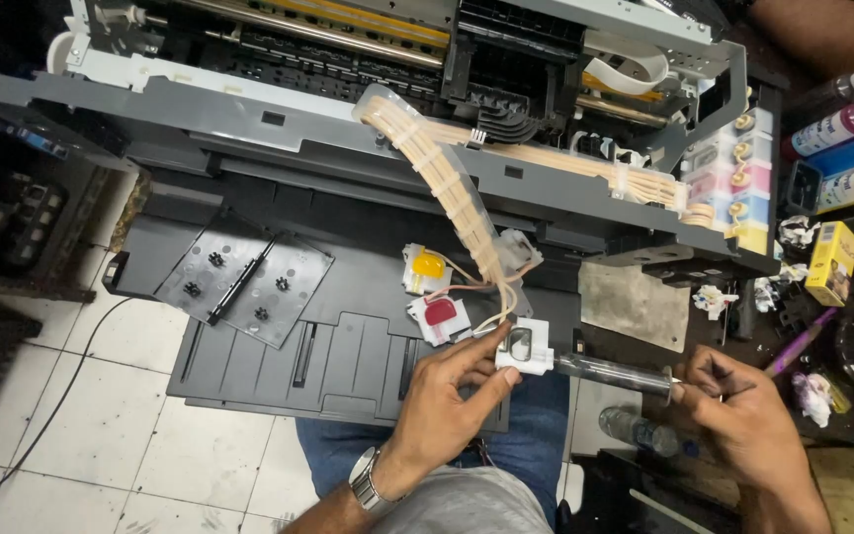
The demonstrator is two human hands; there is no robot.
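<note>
Two hands work: our left hand (457, 381) pinches one white damper (524, 348), our right hand (733, 396) clenches one syringe (613, 374); two more dampers, yellow (426, 268) and red (439, 315), hang beside.

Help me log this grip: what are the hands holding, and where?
Left hand pinches the white damper by its sides; right hand holds the syringe at its plunger end.

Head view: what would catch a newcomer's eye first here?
An opened printer fills the top, with a bundle of pale ink tubes curving down from it. At centre, the left hand holds a small white damper, while the right hand holds a syringe against it.
</note>
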